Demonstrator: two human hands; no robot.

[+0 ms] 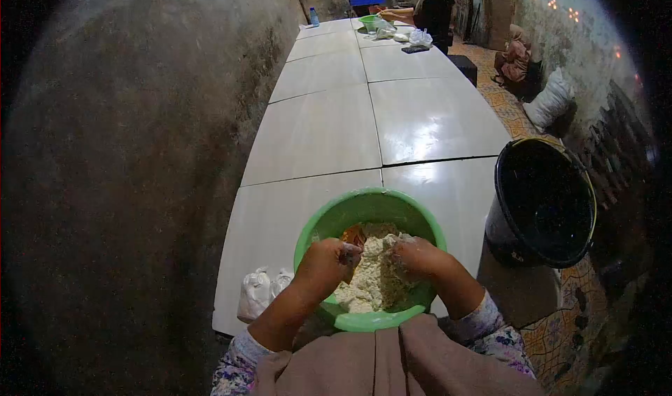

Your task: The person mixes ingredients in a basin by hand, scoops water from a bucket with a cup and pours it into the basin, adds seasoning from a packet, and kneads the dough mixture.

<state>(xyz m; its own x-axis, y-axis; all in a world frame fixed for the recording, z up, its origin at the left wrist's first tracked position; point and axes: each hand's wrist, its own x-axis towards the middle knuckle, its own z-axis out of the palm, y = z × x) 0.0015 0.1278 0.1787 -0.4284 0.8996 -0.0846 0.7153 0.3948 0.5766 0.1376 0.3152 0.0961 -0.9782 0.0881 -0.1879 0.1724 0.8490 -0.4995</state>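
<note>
A green basin (381, 320) on the tiled table in front of me holds a pale, crumbly flour mixture (374, 280). Something orange-brown (354, 235) shows at the far left side of the mixture. Over the basin's left side is my left hand (332, 262), its fingers curled in and dusted with flour; what lies inside them is hidden. My right hand (416, 257) is at the right part of the mixture, fingers bent and closed on some of it, with white crumbs stuck to them. Left of the basin stand white-filled plastic bags (257, 294).
A black bucket (498, 231) stands at the table's right edge. The long white table (315, 133) runs along a bare wall at left. At its far end a person (435, 11) works by a green bowl (369, 22); another person (515, 57) sits near a white sack (551, 101).
</note>
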